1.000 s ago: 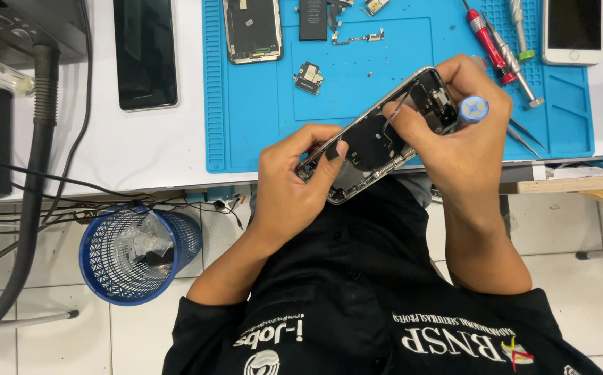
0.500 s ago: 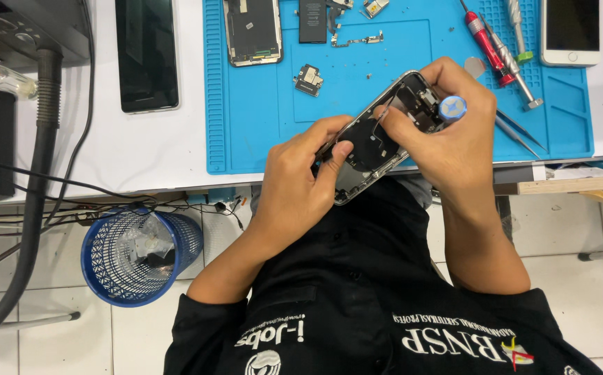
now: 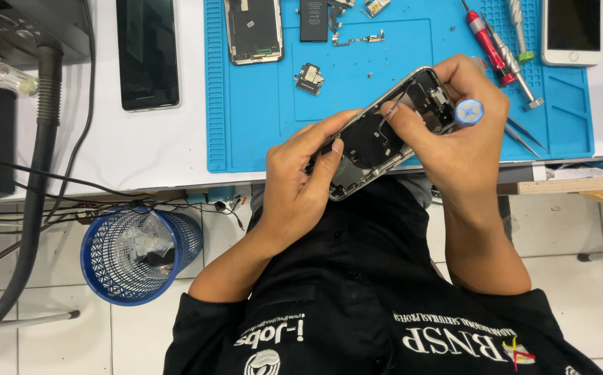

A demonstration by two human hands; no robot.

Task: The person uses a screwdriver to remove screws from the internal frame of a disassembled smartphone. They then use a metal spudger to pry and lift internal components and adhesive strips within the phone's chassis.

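Over the near edge of a blue repair mat (image 3: pixel 260 139) on a white desk (image 3: pixel 141 153), the left hand (image 3: pixel 301 184) clasps an opened phone chassis (image 3: pixel 384 132) (its inner parts exposed). The right hand (image 3: pixel 461 132) grips a blue-capped screwdriver (image 3: pixel 468 111) at the chassis's far end. A red screwdriver (image 3: pixel 485 42) lies farther right; a blue wastebasket (image 3: pixel 141 253) stands below left.

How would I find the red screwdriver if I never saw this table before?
Start at the big blue work mat covering the white bench. Go to its far right part, just beyond the right hand working on the opened phone frame. The red screwdriver lies slanted there, the only red-handled tool, beside a silver screwdriver with a green band.
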